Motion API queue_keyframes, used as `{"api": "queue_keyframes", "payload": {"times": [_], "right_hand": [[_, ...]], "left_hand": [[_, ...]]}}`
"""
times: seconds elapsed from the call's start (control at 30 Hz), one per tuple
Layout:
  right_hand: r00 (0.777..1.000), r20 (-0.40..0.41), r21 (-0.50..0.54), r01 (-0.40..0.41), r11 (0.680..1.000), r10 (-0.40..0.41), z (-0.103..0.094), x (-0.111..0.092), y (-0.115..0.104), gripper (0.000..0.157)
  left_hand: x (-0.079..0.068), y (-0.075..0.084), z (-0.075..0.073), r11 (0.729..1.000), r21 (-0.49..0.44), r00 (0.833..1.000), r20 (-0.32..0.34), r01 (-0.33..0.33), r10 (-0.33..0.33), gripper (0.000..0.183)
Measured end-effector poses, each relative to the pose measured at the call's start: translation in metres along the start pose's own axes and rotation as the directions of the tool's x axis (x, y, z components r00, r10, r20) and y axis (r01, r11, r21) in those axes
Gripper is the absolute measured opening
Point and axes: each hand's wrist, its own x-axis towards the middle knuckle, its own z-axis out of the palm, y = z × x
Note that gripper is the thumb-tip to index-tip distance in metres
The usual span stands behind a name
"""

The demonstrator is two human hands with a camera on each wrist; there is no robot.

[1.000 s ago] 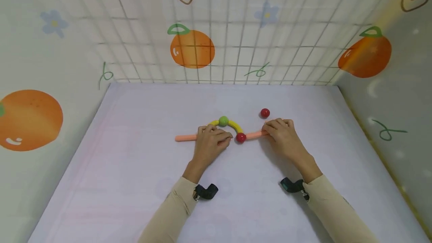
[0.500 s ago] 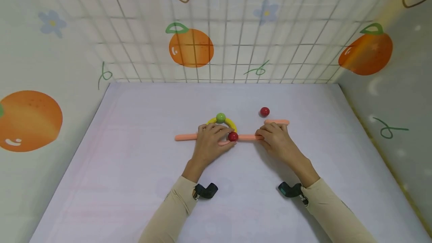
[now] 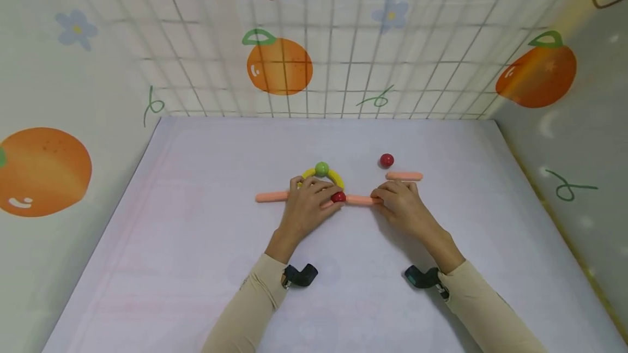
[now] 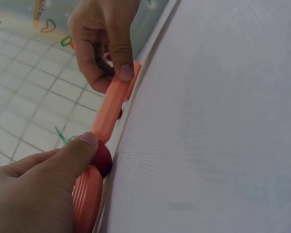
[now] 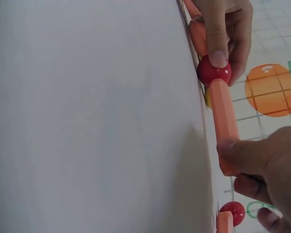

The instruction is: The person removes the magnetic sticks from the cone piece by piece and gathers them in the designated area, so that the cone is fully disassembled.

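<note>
My left hand (image 3: 308,207) pinches a red ball (image 3: 338,196) between thumb and fingers; the right wrist view shows the thumb pressed on this ball (image 5: 211,73). A salmon-pink ridged rod (image 3: 359,200) meets the ball's right side. My right hand (image 3: 404,205) pinches that rod near its outer end, thumb on its near face. Behind the left hand curves a yellow arc (image 3: 336,177) with a green ball (image 3: 321,169) at its top. Another pink rod (image 3: 271,196) sticks out left of the hand, and a pink piece (image 4: 88,199) lies under the left thumb, partly hidden.
A loose red ball (image 3: 387,160) lies behind the right hand, near a loose pink rod (image 3: 404,176). All of it is on a pale cloth-covered table (image 3: 196,266), with a printed grid curtain (image 3: 343,64) along the back.
My right hand has moved left with its rod, the red ball and yellow arc shifting left too. The left fingers have come onto the ball. The loose pink rod now shows behind the right hand.
</note>
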Motion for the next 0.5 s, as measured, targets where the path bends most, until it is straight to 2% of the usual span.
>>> {"api": "queue_keyframes", "payload": {"times": [0.13, 0.3, 0.4, 0.5], "right_hand": [[0.999, -0.022, -0.046, 0.036, 0.998, -0.037, -0.003, 0.004, -0.001, 0.021], [0.998, -0.008, -0.096, 0.058, 0.994, -0.059, -0.010, 0.003, 0.006, 0.024], [0.999, -0.022, -0.114, 0.026, 0.993, -0.029, -0.017, -0.005, 0.018, 0.024], [0.993, -0.108, -0.107, -0.054, 0.993, 0.042, -0.028, -0.019, 0.031, 0.028]], "left_hand": [[0.000, 0.000, -0.001, 1.000, 0.006, 1.000, 0.010, 0.017, -0.017, 0.035], [0.000, 0.003, -0.002, 0.999, 0.029, 1.000, 0.007, -0.030, 0.029, 0.034], [0.000, 0.002, -0.002, 0.999, 0.032, 1.000, -0.003, -0.027, 0.027, 0.033], [-0.001, -0.001, -0.003, 0.999, 0.025, 1.000, 0.002, -0.024, 0.024, 0.035]]}}
